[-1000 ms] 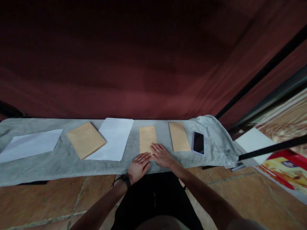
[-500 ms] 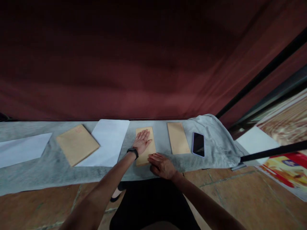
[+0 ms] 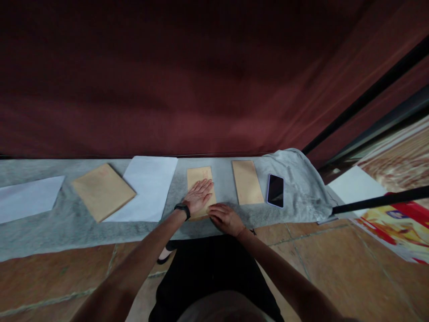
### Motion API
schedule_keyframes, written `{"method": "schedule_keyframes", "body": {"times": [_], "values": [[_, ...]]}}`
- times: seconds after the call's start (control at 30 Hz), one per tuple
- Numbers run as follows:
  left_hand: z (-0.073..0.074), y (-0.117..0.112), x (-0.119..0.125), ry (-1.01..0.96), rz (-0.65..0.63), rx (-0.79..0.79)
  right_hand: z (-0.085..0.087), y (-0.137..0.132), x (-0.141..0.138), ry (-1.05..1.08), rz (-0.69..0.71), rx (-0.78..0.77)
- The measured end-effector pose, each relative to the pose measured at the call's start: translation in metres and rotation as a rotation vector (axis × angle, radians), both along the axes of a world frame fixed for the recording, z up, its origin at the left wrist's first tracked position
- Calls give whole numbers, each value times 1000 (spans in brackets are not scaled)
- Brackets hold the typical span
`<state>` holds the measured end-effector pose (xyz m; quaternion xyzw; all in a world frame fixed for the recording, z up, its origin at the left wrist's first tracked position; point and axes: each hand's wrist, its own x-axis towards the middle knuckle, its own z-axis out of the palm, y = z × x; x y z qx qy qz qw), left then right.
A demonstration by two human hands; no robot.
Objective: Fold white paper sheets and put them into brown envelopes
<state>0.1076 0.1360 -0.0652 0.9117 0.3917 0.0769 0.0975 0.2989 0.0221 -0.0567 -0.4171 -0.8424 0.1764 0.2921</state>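
Note:
A narrow brown envelope (image 3: 198, 175) lies on the grey cloth (image 3: 67, 228) straight in front of me. My left hand (image 3: 198, 196), with a black band on the wrist, lies flat on the envelope with its fingers stretched out. My right hand (image 3: 224, 217) rests at the envelope's near right corner, fingers slightly curled and pressed on the cloth. It holds nothing that I can see.
A second narrow brown envelope (image 3: 247, 181) and a dark phone (image 3: 275, 190) lie to the right. To the left are a white sheet (image 3: 147, 185), a larger brown envelope (image 3: 102, 191) and another white sheet (image 3: 28, 198). A dark red curtain (image 3: 187, 80) hangs behind; a black pole (image 3: 378, 201) crosses at right.
My left hand went from the cloth's near edge up onto the envelope, then slid back a little toward me. My right hand drew back to the envelope's near corner.

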Motion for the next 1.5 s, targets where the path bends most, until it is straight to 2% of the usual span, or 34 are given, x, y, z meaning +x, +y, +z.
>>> {"method": "schedule_keyframes", "body": {"times": [0.13, 0.27, 0.37, 0.47, 0.57, 0.73, 0.97, 1.23, 1.37, 1.5], "values": [[3, -38, -21, -82, -49, -79, -3, 0, 1, -38, -70, -27], [5, -78, -44, -220, -32, -109, 1, -1, -2, -63, -121, -38], [4, -102, -48, -324, 77, -72, 3, -2, -6, -79, -197, -34], [1, -113, -40, -422, 238, -4, 2, -4, -9, -98, -257, -19], [-2, -115, -29, -462, 327, 52, 0, -13, -16, -103, -288, 34], [-5, -114, -24, -427, 363, 100, -8, -40, -37, -138, -240, 144], [-5, -134, -17, -191, 225, 152, -11, -56, -45, -215, -316, 147], [-2, -147, -31, -56, 173, 167, -11, -60, -46, -245, -353, 89], [-2, -135, -24, -22, 170, 132, -14, -60, -47, -232, -359, 81], [-6, -102, -9, -6, 160, 45, -16, -59, -49, -227, -361, 84]]}}
